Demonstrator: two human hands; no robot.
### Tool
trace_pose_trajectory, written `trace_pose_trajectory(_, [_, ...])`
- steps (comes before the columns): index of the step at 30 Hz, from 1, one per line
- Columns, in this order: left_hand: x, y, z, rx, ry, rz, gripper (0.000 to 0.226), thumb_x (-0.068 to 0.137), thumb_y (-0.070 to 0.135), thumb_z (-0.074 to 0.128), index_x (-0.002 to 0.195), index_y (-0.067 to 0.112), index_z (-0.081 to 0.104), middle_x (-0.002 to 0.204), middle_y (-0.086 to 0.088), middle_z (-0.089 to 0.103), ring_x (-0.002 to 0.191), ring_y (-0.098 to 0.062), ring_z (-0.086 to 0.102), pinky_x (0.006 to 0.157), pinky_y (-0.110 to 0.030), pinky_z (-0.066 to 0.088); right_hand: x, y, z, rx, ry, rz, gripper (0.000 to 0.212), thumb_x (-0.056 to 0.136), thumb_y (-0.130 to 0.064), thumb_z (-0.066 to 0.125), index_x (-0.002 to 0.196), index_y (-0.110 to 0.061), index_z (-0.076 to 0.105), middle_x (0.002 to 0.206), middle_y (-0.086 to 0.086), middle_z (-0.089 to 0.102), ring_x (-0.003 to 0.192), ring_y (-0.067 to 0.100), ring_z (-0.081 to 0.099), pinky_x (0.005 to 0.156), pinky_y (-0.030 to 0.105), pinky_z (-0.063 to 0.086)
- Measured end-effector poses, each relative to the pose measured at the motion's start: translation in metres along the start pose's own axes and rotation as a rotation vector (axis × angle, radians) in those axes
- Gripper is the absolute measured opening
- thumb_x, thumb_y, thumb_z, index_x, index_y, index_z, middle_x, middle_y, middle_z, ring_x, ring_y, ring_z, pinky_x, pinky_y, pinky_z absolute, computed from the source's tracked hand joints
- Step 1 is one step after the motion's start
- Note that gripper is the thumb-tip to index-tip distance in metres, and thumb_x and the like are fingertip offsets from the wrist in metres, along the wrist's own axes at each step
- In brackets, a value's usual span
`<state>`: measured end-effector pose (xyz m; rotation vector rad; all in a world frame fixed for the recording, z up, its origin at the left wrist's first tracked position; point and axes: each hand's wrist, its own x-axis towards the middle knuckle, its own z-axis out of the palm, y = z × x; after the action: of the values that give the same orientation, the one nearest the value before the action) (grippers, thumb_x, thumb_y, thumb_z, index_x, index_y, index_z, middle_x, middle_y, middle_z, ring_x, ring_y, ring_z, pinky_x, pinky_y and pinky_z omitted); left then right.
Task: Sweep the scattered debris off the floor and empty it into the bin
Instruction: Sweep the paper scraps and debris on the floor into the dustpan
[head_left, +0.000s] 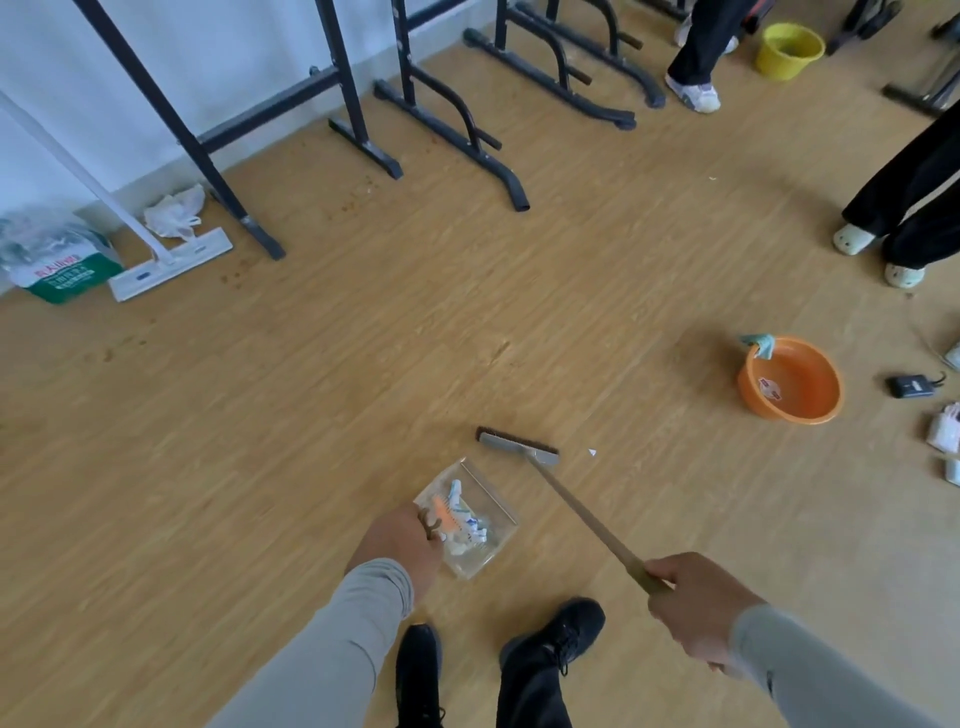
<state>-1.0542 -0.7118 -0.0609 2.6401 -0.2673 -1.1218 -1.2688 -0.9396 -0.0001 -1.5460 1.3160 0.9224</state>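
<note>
My left hand (399, 545) grips the handle of a clear plastic dustpan (475, 519), held low over the wooden floor with white, blue and orange wrappers (460, 517) inside it. My right hand (696, 603) is closed around the long handle of a broom (582, 519). The broom's grey head (517, 441) with dark bristles rests on the floor just beyond the dustpan's open edge. A small white scrap (592, 452) lies on the floor right of the broom head. A yellow bin (788, 50) stands far off at the top right.
An orange basin (795, 410) with a teal cloth on its rim sits to the right. Black metal rack legs (457, 130) line the wall. A flat mop (171, 262), a white bag and a green sack lie at left. Two people's legs stand at right. Small items lie at the right edge.
</note>
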Motion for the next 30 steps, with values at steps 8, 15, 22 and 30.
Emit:
trace_pose_trajectory(8, [-0.008, -0.006, 0.004, -0.025, -0.015, -0.010, 0.014, 0.093, 0.031, 0.059, 0.105, 0.024, 0.064, 0.096, 0.004, 0.067, 0.088, -0.022, 0.068, 0.084, -0.039, 0.059, -0.025, 0.022, -0.030, 0.100, -0.141, 0.042, 0.044, 0.096, -0.009, 0.052, 0.135, -0.030, 0.054, 0.068, 0.010, 0.057, 0.048, 0.015, 0.042, 0.043, 0.024, 0.032])
trace_pose_trajectory(15, [-0.015, 0.002, 0.002, 0.035, -0.058, 0.043, 0.025, 0.093, 0.033, 0.060, 0.116, 0.023, 0.064, 0.110, 0.001, 0.070, 0.093, -0.022, 0.068, 0.084, -0.035, 0.057, -0.061, 0.088, -0.049, 0.280, -0.017, 0.049, 0.049, 0.096, -0.007, 0.057, 0.143, -0.021, 0.052, 0.065, 0.012, 0.062, 0.046, 0.018, 0.043, 0.041, 0.025, 0.031])
trace_pose_trajectory(22, [-0.012, 0.053, 0.018, 0.166, -0.113, 0.166, 0.012, 0.093, 0.035, 0.059, 0.098, 0.025, 0.062, 0.096, 0.005, 0.069, 0.081, -0.019, 0.068, 0.078, -0.036, 0.059, -0.037, 0.093, -0.052, 0.402, 0.178, 0.053, 0.045, 0.097, -0.006, 0.053, 0.140, -0.022, 0.053, 0.065, 0.013, 0.061, 0.045, 0.018, 0.044, 0.040, 0.024, 0.033])
trace_pose_trajectory(30, [0.002, 0.102, 0.043, 0.210, -0.143, 0.158, 0.009, 0.094, 0.031, 0.055, 0.086, 0.029, 0.056, 0.083, 0.010, 0.062, 0.076, -0.016, 0.065, 0.064, -0.029, 0.051, 0.042, 0.094, -0.064, 0.344, 0.182, 0.145, 0.018, 0.096, -0.004, 0.046, 0.097, -0.008, 0.063, 0.064, 0.009, 0.044, 0.054, 0.021, 0.037, 0.048, 0.026, 0.026])
